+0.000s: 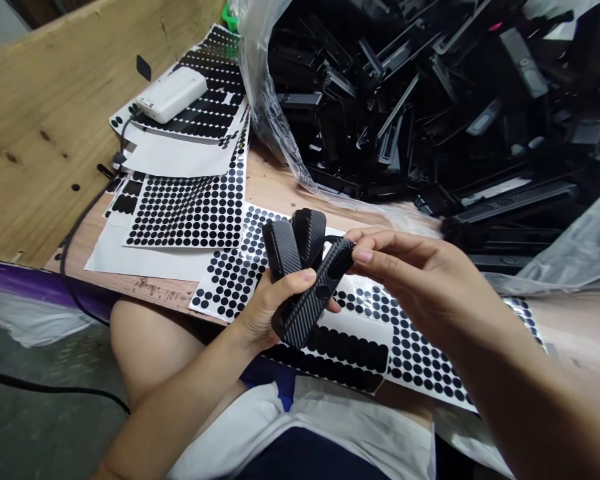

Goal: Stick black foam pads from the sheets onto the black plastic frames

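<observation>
My left hand (267, 310) is closed around several black plastic parts with a carbon-fibre pattern, fanned out above the table edge. The front part (303, 320) lies slanted across the others and carries a round black spot (323, 291) and a longer dark oval (339, 261). Behind it stick up a left part (283, 248) and a middle part (310, 233). My right hand (405, 267) has thumb and fingers pinched together at the upper end of the front part, touching it; whatever is between the fingertips is hidden. Beneath lies a sheet of round black stickers (423, 353).
A clear plastic bag (267, 113) full of black plastic parts (395, 120) fills the back right. More sticker sheets (190, 210) and a white power bank (173, 97) with a cable lie at left, beside a wooden board (55, 127). A strip of larger black stickers (347, 347) lies near my lap.
</observation>
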Tool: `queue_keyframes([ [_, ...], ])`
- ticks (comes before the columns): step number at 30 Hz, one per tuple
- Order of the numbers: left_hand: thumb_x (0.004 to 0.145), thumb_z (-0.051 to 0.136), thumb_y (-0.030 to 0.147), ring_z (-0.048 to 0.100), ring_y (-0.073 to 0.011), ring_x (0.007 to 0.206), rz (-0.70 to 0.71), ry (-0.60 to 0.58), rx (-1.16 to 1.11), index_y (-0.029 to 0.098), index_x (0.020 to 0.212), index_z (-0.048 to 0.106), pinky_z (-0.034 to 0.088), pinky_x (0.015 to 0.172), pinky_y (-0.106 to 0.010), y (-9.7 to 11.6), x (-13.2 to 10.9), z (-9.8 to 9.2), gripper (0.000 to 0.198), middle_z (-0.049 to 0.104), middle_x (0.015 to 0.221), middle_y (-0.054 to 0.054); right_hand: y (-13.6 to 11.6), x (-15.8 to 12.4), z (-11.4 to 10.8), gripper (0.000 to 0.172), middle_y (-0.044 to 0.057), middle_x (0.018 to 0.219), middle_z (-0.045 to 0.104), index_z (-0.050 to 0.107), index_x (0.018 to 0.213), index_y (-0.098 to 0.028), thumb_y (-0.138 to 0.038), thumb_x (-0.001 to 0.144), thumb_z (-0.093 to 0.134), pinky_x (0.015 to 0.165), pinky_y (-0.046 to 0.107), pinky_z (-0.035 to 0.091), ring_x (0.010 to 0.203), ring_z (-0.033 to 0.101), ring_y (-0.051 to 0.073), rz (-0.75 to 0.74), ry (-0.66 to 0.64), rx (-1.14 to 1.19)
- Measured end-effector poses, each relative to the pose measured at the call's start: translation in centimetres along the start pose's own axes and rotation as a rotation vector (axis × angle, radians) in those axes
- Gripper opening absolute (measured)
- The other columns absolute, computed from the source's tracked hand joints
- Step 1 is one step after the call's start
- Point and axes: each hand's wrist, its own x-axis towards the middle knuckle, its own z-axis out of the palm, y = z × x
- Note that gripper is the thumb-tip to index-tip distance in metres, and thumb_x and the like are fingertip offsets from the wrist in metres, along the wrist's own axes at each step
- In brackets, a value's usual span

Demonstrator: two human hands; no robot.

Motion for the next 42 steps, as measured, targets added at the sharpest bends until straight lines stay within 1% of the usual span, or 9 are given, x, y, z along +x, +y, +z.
queue_keyframes([
  [7, 0.071, 0.085, 0.052, 0.066, -0.0134, 0.057, 0.037, -0.003, 0.007, 0.011, 0.083, 0.073, 0.048, 0.051, -0.019, 0.18, 0.01, 0.23, 0.044, 0.072, 0.068, -0.007, 0.49, -0.02, -0.17, 0.015, 0.0, 0.101, 0.074, 0.078, 0.079, -0.028, -0.041, 0.08, 0.085, 0.094, 0.033, 0.051, 0.099, 0.067, 0.02, -0.082, 0.056, -0.141],
  [13, 0.07, 0.086, 0.049, 0.069, -0.0153, 0.06, 0.025, 0.011, -0.012, 0.011, 0.086, 0.074, 0.051, 0.054, -0.02, 0.01, 0.01, 0.05, 0.042, 0.073, 0.069, -0.007, 0.23, -0.33, 0.16, 0.015, 0.001, 0.099, 0.075, 0.077, 0.079, -0.027, -0.041, 0.08, 0.084, 0.083, 0.031, 0.057, 0.097, 0.069, 0.02, -0.133, 0.098, -0.198],
  [19, 0.068, 0.088, 0.048, 0.068, -0.014, 0.057, 0.046, 0.032, -0.019, 0.011, 0.085, 0.074, 0.052, 0.056, -0.021, 0.12, -0.1, 0.3, 0.043, 0.073, 0.071, -0.006, -0.09, -0.54, 0.44, 0.02, 0.003, 0.095, 0.075, 0.077, 0.078, -0.026, -0.043, 0.076, 0.087, 0.078, 0.031, 0.058, 0.091, 0.069, 0.021, -0.14, 0.123, -0.248],
  [22, 0.067, 0.088, 0.048, 0.069, -0.0148, 0.058, 0.038, 0.031, -0.016, 0.011, 0.085, 0.074, 0.052, 0.056, -0.021, 0.14, -0.06, 0.24, 0.043, 0.073, 0.069, -0.006, -0.03, -0.35, 0.19, 0.017, 0.001, 0.098, 0.075, 0.078, 0.077, -0.027, -0.042, 0.077, 0.087, 0.087, 0.031, 0.057, 0.096, 0.069, 0.02, -0.113, 0.096, -0.201],
  [24, 0.067, 0.088, 0.05, 0.068, -0.0149, 0.058, 0.025, 0.032, -0.01, 0.011, 0.083, 0.073, 0.05, 0.054, -0.02, 0.12, -0.02, 0.14, 0.045, 0.073, 0.067, -0.007, 0.05, -0.12, -0.06, 0.017, 0.001, 0.101, 0.075, 0.079, 0.076, -0.028, -0.043, 0.077, 0.087, 0.093, 0.033, 0.055, 0.099, 0.068, 0.02, -0.064, 0.062, -0.126],
  [27, 0.066, 0.087, 0.053, 0.066, -0.0139, 0.056, 0.006, 0.039, 0.006, 0.01, 0.082, 0.073, 0.045, 0.05, -0.019, 0.08, 0.0, 0.01, 0.048, 0.073, 0.066, -0.009, 0.08, 0.18, -0.32, 0.021, 0.003, 0.104, 0.076, 0.08, 0.077, -0.027, -0.047, 0.075, 0.087, 0.093, 0.038, 0.056, 0.098, 0.069, 0.022, 0.048, 0.042, 0.003],
  [29, 0.067, 0.086, 0.053, 0.064, -0.0135, 0.054, -0.008, 0.038, 0.015, 0.009, 0.082, 0.073, 0.044, 0.048, -0.019, 0.05, -0.01, -0.02, 0.049, 0.073, 0.066, -0.01, -0.02, 0.24, -0.32, 0.023, 0.004, 0.107, 0.076, 0.081, 0.078, -0.027, -0.049, 0.073, 0.087, 0.092, 0.041, 0.057, 0.098, 0.069, 0.024, 0.085, 0.049, 0.035],
  [35, 0.066, 0.086, 0.053, 0.066, -0.0144, 0.058, 0.022, 0.048, 0.008, 0.01, 0.084, 0.073, 0.047, 0.053, -0.021, 0.09, 0.0, 0.17, 0.048, 0.072, 0.069, -0.008, -0.25, -0.08, 0.16, 0.017, 0.002, 0.107, 0.077, 0.079, 0.073, -0.028, -0.043, 0.074, 0.089, 0.1, 0.043, 0.053, 0.105, 0.07, 0.026, 0.007, 0.047, -0.024],
  [42, 0.067, 0.086, 0.052, 0.065, -0.0149, 0.057, 0.021, 0.043, 0.015, 0.011, 0.084, 0.072, 0.048, 0.053, -0.023, 0.34, -0.02, 0.35, 0.046, 0.071, 0.069, -0.007, 0.37, -0.15, -0.01, 0.01, -0.001, 0.107, 0.077, 0.08, 0.077, -0.031, -0.039, 0.08, 0.085, 0.094, 0.037, 0.056, 0.1, 0.07, 0.021, -0.024, 0.044, -0.039],
])
